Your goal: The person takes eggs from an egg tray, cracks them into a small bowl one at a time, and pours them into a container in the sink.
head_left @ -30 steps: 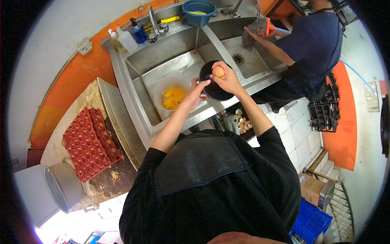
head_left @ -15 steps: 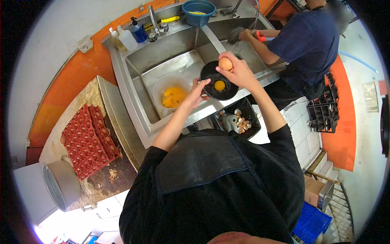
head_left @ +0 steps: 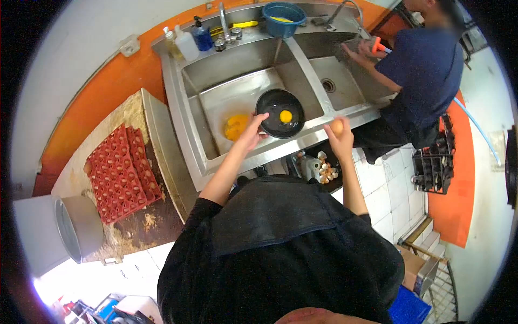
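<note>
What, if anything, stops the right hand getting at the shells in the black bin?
Seemingly nothing, so likely yes: the right hand shows close to the shells, with no obstacle visible between. It already holds a brown eggshell, though, which may hinder grasping.

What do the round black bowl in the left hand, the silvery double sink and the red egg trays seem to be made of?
Round black bowl: perhaps plastic or coated metal, by its smooth, soft shine.
Silvery double sink: probably satin stainless steel, by its grey sheen and blurred reflections.
Red dimpled egg trays: matt, moulded plastic or pulp, by their repeating cups.
</note>
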Demonstrator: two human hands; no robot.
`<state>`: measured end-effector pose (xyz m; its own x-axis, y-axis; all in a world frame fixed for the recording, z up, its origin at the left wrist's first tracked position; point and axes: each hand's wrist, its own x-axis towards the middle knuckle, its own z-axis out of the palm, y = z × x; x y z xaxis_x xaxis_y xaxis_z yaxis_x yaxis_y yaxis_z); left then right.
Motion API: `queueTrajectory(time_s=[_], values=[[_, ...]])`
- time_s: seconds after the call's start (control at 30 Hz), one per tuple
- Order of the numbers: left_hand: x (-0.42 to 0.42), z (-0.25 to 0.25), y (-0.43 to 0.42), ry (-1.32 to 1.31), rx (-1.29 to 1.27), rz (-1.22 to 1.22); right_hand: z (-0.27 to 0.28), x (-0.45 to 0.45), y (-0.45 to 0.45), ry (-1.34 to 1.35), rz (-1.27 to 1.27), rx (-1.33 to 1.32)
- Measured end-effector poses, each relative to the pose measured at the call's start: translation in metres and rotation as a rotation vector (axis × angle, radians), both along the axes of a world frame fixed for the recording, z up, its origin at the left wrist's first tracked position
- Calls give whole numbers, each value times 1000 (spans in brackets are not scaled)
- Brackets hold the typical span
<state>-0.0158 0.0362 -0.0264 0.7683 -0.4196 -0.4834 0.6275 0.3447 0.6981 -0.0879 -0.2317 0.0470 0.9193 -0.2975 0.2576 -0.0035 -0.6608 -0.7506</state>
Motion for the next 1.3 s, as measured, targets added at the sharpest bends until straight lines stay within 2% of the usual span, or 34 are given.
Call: queueTrajectory(time_s=[0.13, 0.2, 0.23, 0.27, 0.3, 0.33, 0.4, 0.47, 0.53, 0.63, 0.7, 0.73, 0.8, 0.87, 0.9, 0.93, 0.97, 1.0, 1.03, 1.07, 1.2, 1.27, 1.3], values=[[-6, 10, 45, -55, 170, 107, -88, -60, -49, 202, -16, -209], [-3, 10, 63, -189, 408, 288, -158, -90, -91, 559, 47, -297], [5, -5, 77, -227, 494, 216, -148, -95, -85, 559, 62, -300], [9, -10, 84, -223, 496, 228, -131, -98, -80, 759, -3, -369], [12, -14, 90, -515, 818, 214, -122, -96, -76, 954, -71, -438], [15, -11, 96, -807, 1141, 190, -117, -89, -71, 802, -136, -459], [19, -8, 101, -873, 1116, 172, -103, -72, -71, 440, -119, -436], [20, -6, 103, -1044, 1270, -3, -61, -39, -43, 187, -87, -474], [19, -4, 101, -1034, 1263, -32, -12, -3, -9, 27, 8, -520], [13, -8, 101, -980, 1291, 80, 45, 50, 61, -218, 208, -442], [6, -24, 105, -771, 1125, 498, 72, 80, 120, -328, 369, -381], [2, -47, 106, -757, 1142, 522, 80, 91, 151, -371, 466, -338], [-2, -88, 116, -311, 706, 737, 89, 107, 222, -393, 680, -185], [-36, -12, 118, -103, 398, 782, 99, 113, 300, -395, 881, -89], [-48, 0, 123, -85, 368, 793, 100, 116, 341, -447, 1001, -108], [-53, -15, 124, 4, 306, 794, 100, 117, 381, -501, 1110, -131], [-57, -47, 116, -45, 126, 915, 100, 116, 424, -479, 1256, -85], [-76, -10, 130, 10, 155, 767, 99, 115, 469, -450, 1391, -45], [-88, 1, 136, 60, 53, 723, 93, 116, 517, -388, 1498, -74], [-92, 0, 133, 46, 134, 790, 85, 117, 565, -323, 1597, -111], [-117, -5, 144, -32, 84, 789, 64, 101, 720, -275, 1730, -180], [-127, -14, 147, -1, 60, 793, 55, 100, 775, -384, 1747, -243], [-135, -10, 153, 10, 71, 822, 52, 101, 794, -350, 1749, -429]])
